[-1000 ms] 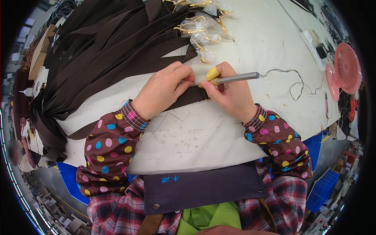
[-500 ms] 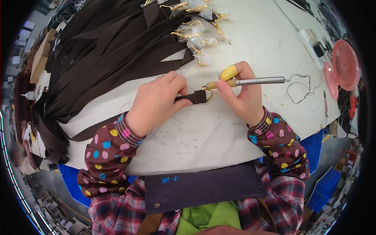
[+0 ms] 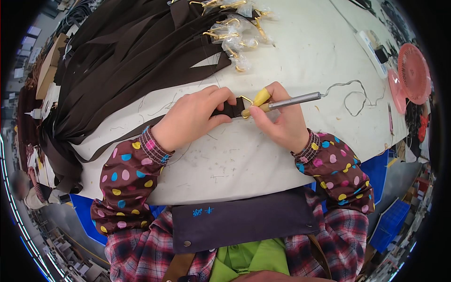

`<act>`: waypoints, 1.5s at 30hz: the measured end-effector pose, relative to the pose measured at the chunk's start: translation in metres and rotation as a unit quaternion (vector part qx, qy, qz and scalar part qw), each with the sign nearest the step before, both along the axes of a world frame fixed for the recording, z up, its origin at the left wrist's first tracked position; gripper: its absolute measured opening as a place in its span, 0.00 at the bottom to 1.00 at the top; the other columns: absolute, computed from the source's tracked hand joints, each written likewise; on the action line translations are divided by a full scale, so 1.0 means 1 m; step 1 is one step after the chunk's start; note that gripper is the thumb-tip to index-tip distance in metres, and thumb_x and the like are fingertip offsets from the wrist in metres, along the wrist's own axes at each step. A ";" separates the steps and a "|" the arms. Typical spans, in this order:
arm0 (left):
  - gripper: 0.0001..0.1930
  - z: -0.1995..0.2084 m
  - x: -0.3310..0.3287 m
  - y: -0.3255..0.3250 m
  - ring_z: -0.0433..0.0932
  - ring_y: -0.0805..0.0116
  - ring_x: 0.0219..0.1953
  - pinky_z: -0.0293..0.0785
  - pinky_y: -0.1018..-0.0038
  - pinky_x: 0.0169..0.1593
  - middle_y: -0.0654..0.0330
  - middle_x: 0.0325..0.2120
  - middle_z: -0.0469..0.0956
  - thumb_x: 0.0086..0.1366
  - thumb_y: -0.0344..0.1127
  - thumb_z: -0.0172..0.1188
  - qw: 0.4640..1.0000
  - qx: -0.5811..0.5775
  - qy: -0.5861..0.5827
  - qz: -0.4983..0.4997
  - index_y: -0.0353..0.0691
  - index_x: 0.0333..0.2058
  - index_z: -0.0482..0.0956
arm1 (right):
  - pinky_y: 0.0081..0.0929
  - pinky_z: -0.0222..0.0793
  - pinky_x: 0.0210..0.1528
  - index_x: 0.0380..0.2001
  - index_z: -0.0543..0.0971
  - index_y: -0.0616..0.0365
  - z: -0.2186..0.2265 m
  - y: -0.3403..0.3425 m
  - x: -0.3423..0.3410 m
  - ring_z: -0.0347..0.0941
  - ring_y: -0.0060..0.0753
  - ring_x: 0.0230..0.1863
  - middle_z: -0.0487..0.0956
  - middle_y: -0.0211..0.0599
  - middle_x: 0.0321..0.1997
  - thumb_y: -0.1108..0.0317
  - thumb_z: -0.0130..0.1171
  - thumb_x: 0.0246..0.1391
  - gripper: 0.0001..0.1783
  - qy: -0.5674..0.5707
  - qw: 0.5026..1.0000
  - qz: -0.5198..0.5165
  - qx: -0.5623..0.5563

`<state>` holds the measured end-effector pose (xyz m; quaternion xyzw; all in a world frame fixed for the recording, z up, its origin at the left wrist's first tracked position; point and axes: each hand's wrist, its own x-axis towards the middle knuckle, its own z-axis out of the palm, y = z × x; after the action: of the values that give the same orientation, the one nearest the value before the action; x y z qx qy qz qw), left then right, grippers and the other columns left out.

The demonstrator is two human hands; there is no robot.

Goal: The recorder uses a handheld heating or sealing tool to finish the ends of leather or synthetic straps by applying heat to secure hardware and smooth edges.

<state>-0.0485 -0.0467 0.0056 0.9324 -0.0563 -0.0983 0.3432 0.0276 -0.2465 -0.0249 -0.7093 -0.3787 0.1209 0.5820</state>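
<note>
My left hand (image 3: 195,113) is closed on the end of a dark brown strap (image 3: 233,109), pinching it flat just above the table. A gold metal hook (image 3: 245,99) is fitted at that end, close to my right fingertips. In my right hand (image 3: 284,117) is a corded pen-shaped tool (image 3: 296,100), like a soldering iron, with a silver barrel and a tan grip. Its front end lies against the strap's hook end; the tip itself is hard to see. A yellow cover (image 3: 261,97) sits on one right finger.
A large bundle of dark brown straps (image 3: 127,51) spreads over the table's left side, with gold hooks in clear plastic (image 3: 235,35) at its ends. To the right are a white power strip (image 3: 373,52), the tool's grey cord (image 3: 361,96) and a pink fan (image 3: 414,73). Loose threads lie about.
My right hand and the tool have moved a little left and down, its front end now lower on the strap end. The hook now shows more clearly. My left hand has shifted slightly right.
</note>
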 end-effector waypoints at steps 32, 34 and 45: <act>0.05 -0.006 0.007 0.003 0.66 0.84 0.18 0.63 0.84 0.21 0.69 0.19 0.68 0.65 0.33 0.55 0.978 -0.171 0.115 0.033 0.38 0.34 0.71 | 0.27 0.65 0.27 0.29 0.69 0.58 -0.007 -0.002 0.002 0.69 0.31 0.26 0.74 0.35 0.24 0.69 0.64 0.46 0.13 -0.036 0.998 -0.006 -0.045; 0.05 -0.006 0.007 0.003 0.66 0.84 0.19 0.64 0.84 0.21 0.69 0.20 0.69 0.66 0.33 0.54 0.975 -0.179 0.123 0.038 0.38 0.34 0.71 | 0.27 0.65 0.27 0.29 0.69 0.58 -0.007 -0.002 0.002 0.69 0.31 0.26 0.74 0.35 0.24 0.69 0.64 0.46 0.13 -0.035 0.998 -0.005 -0.043; 0.05 -0.010 0.008 -0.003 0.68 0.84 0.23 0.68 0.86 0.23 0.70 0.24 0.69 0.68 0.34 0.52 0.951 -0.255 0.147 0.090 0.39 0.35 0.69 | 0.20 0.63 0.23 0.30 0.68 0.59 -0.005 -0.002 0.001 0.67 0.23 0.22 0.73 0.32 0.23 0.70 0.63 0.49 0.13 0.031 0.999 -0.032 -0.005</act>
<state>-0.0406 -0.0497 -0.0045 0.7901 0.0554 -0.1857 0.5815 0.0286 -0.2486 -0.0295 -0.7197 -0.3369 0.1257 0.5939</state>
